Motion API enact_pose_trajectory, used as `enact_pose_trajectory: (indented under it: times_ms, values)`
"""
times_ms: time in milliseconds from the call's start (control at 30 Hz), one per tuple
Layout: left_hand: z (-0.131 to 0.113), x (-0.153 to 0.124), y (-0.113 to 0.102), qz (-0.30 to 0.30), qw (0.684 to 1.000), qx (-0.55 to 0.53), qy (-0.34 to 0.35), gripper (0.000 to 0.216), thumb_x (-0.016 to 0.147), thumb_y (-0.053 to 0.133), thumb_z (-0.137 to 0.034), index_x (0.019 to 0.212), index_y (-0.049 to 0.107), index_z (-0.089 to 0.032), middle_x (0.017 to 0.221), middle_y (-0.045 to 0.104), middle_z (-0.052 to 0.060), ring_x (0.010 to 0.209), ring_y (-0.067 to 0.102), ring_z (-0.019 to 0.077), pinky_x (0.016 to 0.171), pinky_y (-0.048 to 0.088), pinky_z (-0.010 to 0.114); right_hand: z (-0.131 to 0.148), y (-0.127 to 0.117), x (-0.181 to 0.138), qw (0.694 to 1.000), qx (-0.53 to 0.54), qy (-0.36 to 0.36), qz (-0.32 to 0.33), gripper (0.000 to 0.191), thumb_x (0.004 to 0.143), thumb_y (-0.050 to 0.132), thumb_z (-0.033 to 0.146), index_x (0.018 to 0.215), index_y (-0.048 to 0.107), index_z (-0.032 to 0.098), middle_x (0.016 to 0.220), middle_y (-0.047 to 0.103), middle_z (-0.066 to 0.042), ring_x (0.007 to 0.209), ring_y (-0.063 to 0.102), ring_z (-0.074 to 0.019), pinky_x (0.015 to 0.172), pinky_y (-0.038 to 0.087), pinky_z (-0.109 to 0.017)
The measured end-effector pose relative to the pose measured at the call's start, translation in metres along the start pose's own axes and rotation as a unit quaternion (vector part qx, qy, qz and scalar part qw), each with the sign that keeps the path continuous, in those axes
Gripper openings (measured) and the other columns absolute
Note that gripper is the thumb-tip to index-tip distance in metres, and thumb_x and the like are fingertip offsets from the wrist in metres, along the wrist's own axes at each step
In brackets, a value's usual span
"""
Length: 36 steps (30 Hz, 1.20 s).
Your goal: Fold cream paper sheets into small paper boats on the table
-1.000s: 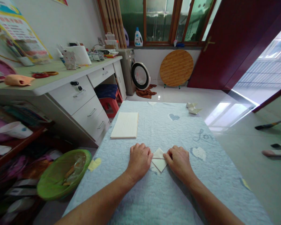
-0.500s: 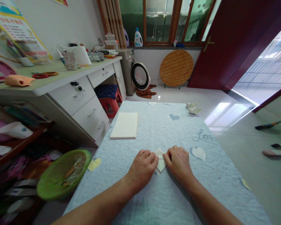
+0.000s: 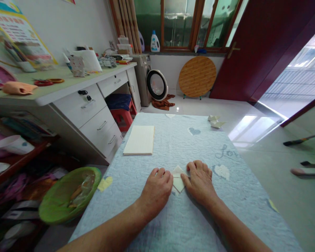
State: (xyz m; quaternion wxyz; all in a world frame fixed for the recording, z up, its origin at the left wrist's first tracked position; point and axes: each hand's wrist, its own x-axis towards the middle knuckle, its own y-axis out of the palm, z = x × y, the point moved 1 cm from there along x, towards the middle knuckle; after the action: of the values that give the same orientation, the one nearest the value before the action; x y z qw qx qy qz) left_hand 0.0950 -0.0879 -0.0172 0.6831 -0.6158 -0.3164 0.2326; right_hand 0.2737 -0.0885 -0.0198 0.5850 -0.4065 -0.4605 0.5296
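A small piece of folded pale paper (image 3: 178, 182), diamond-shaped with a crease across it, lies flat on the tablecloth between my hands. My left hand (image 3: 158, 186) is curled, with its fingertips at the paper's left corner; its thumb is hidden. On the other side, my right hand (image 3: 200, 179) rests with its thumb tip on the paper's right corner. Its fingers lie on the cloth, apart from the thumb. Farther up the table to the left is a pad of pale lined paper (image 3: 139, 140).
Folded paper boats (image 3: 217, 124) sit at the table's far right corner. The table wears a light blue quilted cloth (image 3: 173, 220). A green basket (image 3: 48, 201) stands by its left side, near a white desk (image 3: 91, 108). A red stool (image 3: 124, 119) is beyond.
My left hand has shifted slightly left, baring more of the paper's left side. The fingers of my right hand have spread away from the thumb.
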Motion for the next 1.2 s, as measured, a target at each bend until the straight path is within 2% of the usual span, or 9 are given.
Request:
enact_pose_trajectory:
  times_ms: [200, 533, 667, 833, 1033, 1200]
  values:
    - [-0.001, -0.002, -0.003, 0.001, 1.0, 0.01, -0.008, 0.013, 0.088, 0.056, -0.01, 0.097, 0.066, -0.012, 0.093, 0.064, 0.009, 0.089, 0.055, 0.026, 0.083, 0.044, 0.041, -0.01, -0.002, 0.0, 1.0, 0.023, -0.004, 0.011, 0.014, 0.086, 0.06, 0.033, 0.094, 0.058, 0.022, 0.104, 0.053, -0.008, 0.099, 0.048, -0.0278, 0.086, 0.034, -0.042]
    - [-0.004, -0.001, -0.005, 0.02, 1.0, 0.006, -0.016, 0.014, 0.088, 0.055, -0.009, 0.094, 0.068, -0.011, 0.092, 0.065, 0.01, 0.087, 0.057, 0.0269, 0.085, 0.045, 0.042, -0.02, 0.002, 0.0, 0.996, 0.079, -0.025, 0.02, 0.002, 0.086, 0.058, 0.022, 0.085, 0.059, 0.021, 0.105, 0.055, -0.008, 0.1, 0.048, -0.0269, 0.09, 0.034, -0.044]
    - [-0.006, 0.0, -0.003, 0.021, 1.0, 0.004, -0.019, 0.015, 0.088, 0.054, -0.009, 0.094, 0.068, -0.011, 0.09, 0.065, 0.009, 0.085, 0.058, 0.0264, 0.086, 0.045, 0.043, -0.02, 0.003, 0.001, 0.994, 0.106, -0.037, 0.013, 0.008, 0.087, 0.055, 0.02, 0.081, 0.06, 0.021, 0.108, 0.057, -0.008, 0.104, 0.047, -0.0272, 0.093, 0.033, -0.045]
    - [-0.006, 0.0, -0.004, 0.016, 1.0, 0.008, -0.016, 0.015, 0.087, 0.054, -0.008, 0.092, 0.068, -0.011, 0.088, 0.064, 0.009, 0.083, 0.058, 0.026, 0.085, 0.045, 0.043, -0.017, 0.003, 0.002, 0.995, 0.097, -0.032, 0.009, 0.012, 0.087, 0.054, 0.02, 0.077, 0.06, 0.021, 0.109, 0.059, -0.008, 0.105, 0.047, -0.0279, 0.094, 0.032, -0.046]
    - [-0.005, 0.0, -0.004, 0.009, 1.0, 0.004, -0.021, 0.015, 0.087, 0.054, -0.007, 0.089, 0.067, -0.012, 0.085, 0.064, 0.009, 0.082, 0.059, 0.0261, 0.083, 0.046, 0.043, -0.014, 0.001, 0.001, 0.998, 0.063, -0.004, 0.02, 0.006, 0.084, 0.055, 0.019, 0.081, 0.059, 0.022, 0.111, 0.057, -0.008, 0.106, 0.048, -0.028, 0.096, 0.032, -0.045]
    - [-0.006, -0.002, 0.0, -0.016, 1.0, 0.005, -0.014, 0.018, 0.085, 0.052, -0.003, 0.09, 0.068, -0.011, 0.084, 0.065, 0.009, 0.081, 0.06, 0.0243, 0.094, 0.044, 0.044, -0.016, 0.002, 0.001, 0.998, 0.054, -0.011, 0.021, 0.011, 0.085, 0.052, 0.017, 0.086, 0.06, 0.024, 0.113, 0.057, -0.007, 0.105, 0.049, -0.0258, 0.096, 0.033, -0.042]
